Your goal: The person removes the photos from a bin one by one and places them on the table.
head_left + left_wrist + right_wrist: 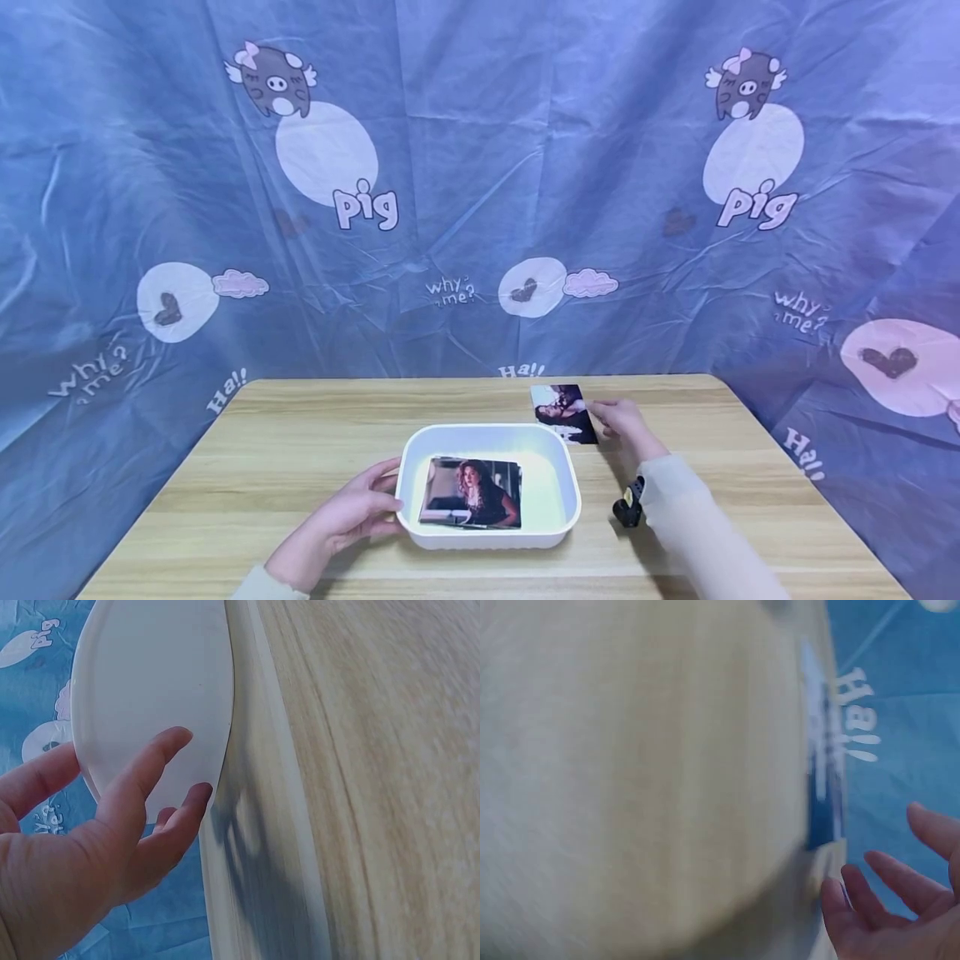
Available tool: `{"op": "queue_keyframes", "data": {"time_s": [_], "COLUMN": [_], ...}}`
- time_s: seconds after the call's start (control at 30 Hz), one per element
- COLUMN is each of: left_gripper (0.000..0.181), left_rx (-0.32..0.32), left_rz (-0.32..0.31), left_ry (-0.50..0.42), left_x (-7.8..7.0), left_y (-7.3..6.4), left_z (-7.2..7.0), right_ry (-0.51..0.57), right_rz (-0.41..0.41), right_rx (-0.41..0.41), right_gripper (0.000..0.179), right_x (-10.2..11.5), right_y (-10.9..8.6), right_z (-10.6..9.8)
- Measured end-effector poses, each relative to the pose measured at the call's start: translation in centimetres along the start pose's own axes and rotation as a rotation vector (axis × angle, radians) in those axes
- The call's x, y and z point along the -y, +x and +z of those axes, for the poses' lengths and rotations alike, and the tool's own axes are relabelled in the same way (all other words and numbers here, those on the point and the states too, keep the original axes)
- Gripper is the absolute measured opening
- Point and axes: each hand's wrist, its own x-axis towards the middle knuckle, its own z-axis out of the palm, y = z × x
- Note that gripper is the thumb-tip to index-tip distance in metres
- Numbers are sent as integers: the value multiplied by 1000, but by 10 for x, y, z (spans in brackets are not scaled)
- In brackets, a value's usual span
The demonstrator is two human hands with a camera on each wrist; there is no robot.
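Note:
A white plastic basin (551, 500) stands on the table, with several photo prints (471, 493) stacked in its left part. The top print is of a person with long curly hair. My left hand (360, 504) touches the basin's left end with fingers spread; the left wrist view has these fingers (161, 757) loosely bent along the white wall (157, 675). Another photo print (562, 414) lies flat on the table behind the basin. Over its right edge reaches my right hand (621, 421). In the right wrist view, the fingers (907, 881) are apart, beside the print (823, 750).
The wood-grain table (285, 433) ends at the back against a blue printed cloth (465, 167), which also hangs at both sides. A small black device (628, 504) is at the right wrist, near the sleeve (690, 508).

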Motion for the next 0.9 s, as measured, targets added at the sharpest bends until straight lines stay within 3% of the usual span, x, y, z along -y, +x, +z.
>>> {"op": "queue_keyframes", "data": {"time_s": [0.17, 0.47, 0.67, 0.9], "left_gripper": [85, 84, 84, 84], "left_rx": [-10, -9, -6, -14], "left_rz": [-1, 2, 1, 0], "left_ry": [3, 10, 15, 23], "left_x": [0, 1, 0, -3], "left_y": [-1, -2, -3, -3], "left_z": [1, 1, 2, 4], "right_ry": [142, 244, 259, 189], "right_rz": [-17, -140, -226, -351], "right_rx": [82, 155, 243, 399], "right_gripper": [64, 67, 63, 60], "right_x": [16, 49, 67, 69], "right_y": [-4, -18, -32, -48], "right_z": [-13, -14, 10, 50]}}
